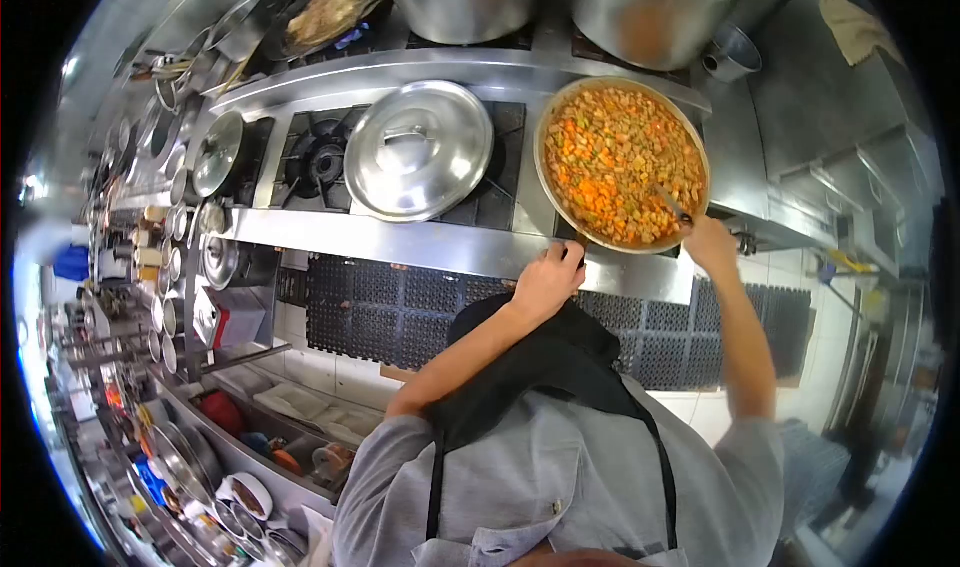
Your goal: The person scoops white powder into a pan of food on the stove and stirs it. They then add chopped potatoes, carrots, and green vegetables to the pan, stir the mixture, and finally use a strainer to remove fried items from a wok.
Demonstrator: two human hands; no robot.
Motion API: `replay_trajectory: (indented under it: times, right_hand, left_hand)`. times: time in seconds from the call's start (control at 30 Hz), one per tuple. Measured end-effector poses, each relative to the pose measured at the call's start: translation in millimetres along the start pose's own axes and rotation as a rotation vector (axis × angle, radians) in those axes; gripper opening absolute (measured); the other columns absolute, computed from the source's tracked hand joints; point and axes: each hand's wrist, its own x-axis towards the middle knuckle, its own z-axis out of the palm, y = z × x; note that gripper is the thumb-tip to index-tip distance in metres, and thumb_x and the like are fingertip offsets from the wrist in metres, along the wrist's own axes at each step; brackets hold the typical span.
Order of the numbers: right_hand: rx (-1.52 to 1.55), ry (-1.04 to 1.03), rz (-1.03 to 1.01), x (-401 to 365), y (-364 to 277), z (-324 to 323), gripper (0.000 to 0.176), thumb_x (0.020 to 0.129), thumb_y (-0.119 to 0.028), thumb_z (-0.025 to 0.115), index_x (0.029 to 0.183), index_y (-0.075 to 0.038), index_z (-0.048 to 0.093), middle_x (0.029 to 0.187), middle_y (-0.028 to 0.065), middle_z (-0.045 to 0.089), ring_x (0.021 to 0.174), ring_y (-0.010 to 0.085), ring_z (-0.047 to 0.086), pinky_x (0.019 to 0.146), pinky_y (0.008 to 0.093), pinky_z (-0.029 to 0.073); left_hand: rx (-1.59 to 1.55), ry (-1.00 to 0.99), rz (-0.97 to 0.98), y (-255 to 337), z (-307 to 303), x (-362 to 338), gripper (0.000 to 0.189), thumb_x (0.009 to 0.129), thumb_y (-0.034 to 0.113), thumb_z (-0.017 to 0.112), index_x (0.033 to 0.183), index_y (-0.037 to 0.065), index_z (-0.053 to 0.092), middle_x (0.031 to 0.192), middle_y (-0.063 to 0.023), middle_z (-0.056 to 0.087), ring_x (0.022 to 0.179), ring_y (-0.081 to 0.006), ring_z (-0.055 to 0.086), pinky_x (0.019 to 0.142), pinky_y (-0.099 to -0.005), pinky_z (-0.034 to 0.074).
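Note:
A wide round pan (545, 172) filled with a chunky stew (615, 152) of diced orange, green and brown pieces sits at the right of the stove. My right hand (710, 245) is closed around the dark handle of a metal cooking utensil (672, 205) at the pan's near right side; its head is sunk in the stew, so its kind cannot be made out. My left hand (550, 282) is closed on a black pan handle (572, 251) at the near edge, over the stove's front ledge. Fingers partly hide that handle.
A large steel lid (420, 152) lies on the burner left of the pan. Behind stand two tall stockpots (465, 2) and a frying pan (320, 22) of food over a blue flame. A glass-lidded pot (220, 155) is at left. Black rubber matting (385, 302) covers the floor.

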Motion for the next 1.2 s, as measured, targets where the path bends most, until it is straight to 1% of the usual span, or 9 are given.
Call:
replay_trajectory:
  times: [0.53,0.63,0.77,0.9,0.93,1.0,1.03,1.17,1.2]
  right_hand:
    - [-0.214,0.173,-0.143,-4,-20,-43,0.031,0.085,-0.032,0.06,0.09,-0.003,0.069,0.086,0.0208,0.066,0.082,0.0397,0.064,0.073,0.0484,0.051]
    - [0.054,0.37,-0.633,-22,-142,-95,0.024,0.09,-0.023,0.056,0.088,-0.001,0.065,0.085,0.0202,0.064,0.077,0.0369,0.063,0.071,0.0452,0.049]
    - [0.465,0.167,-1.02,-10,-311,-113,0.019,0.089,-0.018,0.057,0.092,0.001,0.063,0.084,0.0197,0.063,0.072,0.0327,0.062,0.068,0.0398,0.048]
    - [0.37,-0.184,-1.124,-14,-486,-117,0.016,0.09,-0.007,0.058,0.103,0.0,0.064,0.082,0.0071,0.064,0.067,0.0122,0.06,0.062,0.0259,0.048]
    - [0.489,-0.278,-1.134,-28,-528,-109,0.019,0.088,-0.006,0.059,0.105,-0.001,0.063,0.081,0.0065,0.064,0.068,0.0131,0.06,0.064,0.0262,0.049]
    - [0.583,-0.235,-1.228,-35,-624,-87,0.03,0.083,-0.003,0.061,0.113,-0.004,0.06,0.089,0.0077,0.063,0.072,0.0147,0.06,0.069,0.027,0.05]
    - [0.539,-0.139,-1.279,-29,-667,-66,0.039,0.081,-0.002,0.062,0.119,-0.005,0.058,0.097,0.0095,0.062,0.076,0.0153,0.061,0.072,0.0274,0.051]
    - [0.226,-0.306,-1.7,-25,-798,0,0.056,0.078,-0.015,0.066,0.131,-0.003,0.05,0.127,0.0172,0.051,0.114,0.034,0.052,0.09,0.0368,0.048]
    - [0.168,-0.301,-1.676,-40,-824,17,0.051,0.08,-0.015,0.064,0.127,-0.001,0.053,0.12,0.0177,0.056,0.111,0.0335,0.055,0.092,0.0376,0.047]
  left_hand:
    - [-0.273,0.132,-0.186,-22,-33,-36,0.04,0.084,0.029,0.07,0.112,0.004,0.058,0.091,-0.0178,0.063,0.08,-0.0358,0.065,0.068,-0.0417,0.054]
    - [-0.232,0.316,-0.531,-106,-42,-109,0.025,0.085,0.019,0.067,0.099,-0.001,0.062,0.084,-0.0198,0.064,0.075,-0.0382,0.062,0.067,-0.0452,0.051]
    - [-0.179,0.209,-1.185,-212,-59,-227,0.069,0.081,0.033,0.071,0.137,0.002,0.045,0.129,-0.0285,0.051,0.12,-0.0405,0.051,0.101,-0.0422,0.041]
    - [-1.226,-0.153,-1.436,-271,-30,-335,0.116,0.069,0.054,0.078,0.152,0.009,0.01,0.15,-0.0229,0.03,0.14,-0.0397,0.026,0.107,-0.0597,0.028]
    - [-1.43,-0.036,-1.51,-296,20,-389,0.112,0.073,0.047,0.079,0.152,0.008,0.009,0.146,-0.0199,0.038,0.134,-0.0387,0.036,0.099,-0.0681,0.03]
    - [-1.757,0.47,-1.911,-349,83,-509,0.049,0.085,0.038,0.065,0.118,0.002,0.06,0.109,-0.0155,0.066,0.1,-0.0291,0.06,0.089,-0.0419,0.047]
    - [-1.683,0.646,-1.901,-339,61,-529,0.049,0.086,0.037,0.062,0.121,0.003,0.059,0.112,-0.015,0.065,0.102,-0.0285,0.06,0.09,-0.0416,0.048]
    - [-1.496,1.261,-1.245,-297,-53,-542,0.049,0.091,0.035,0.053,0.13,0.006,0.055,0.124,-0.0131,0.062,0.11,-0.0258,0.06,0.092,-0.0403,0.048]
    - [-0.878,0.506,-1.555,-316,3,-610,0.039,0.083,0.031,0.058,0.116,0.009,0.063,0.113,-0.0154,0.065,0.102,-0.0257,0.063,0.086,-0.0403,0.05]
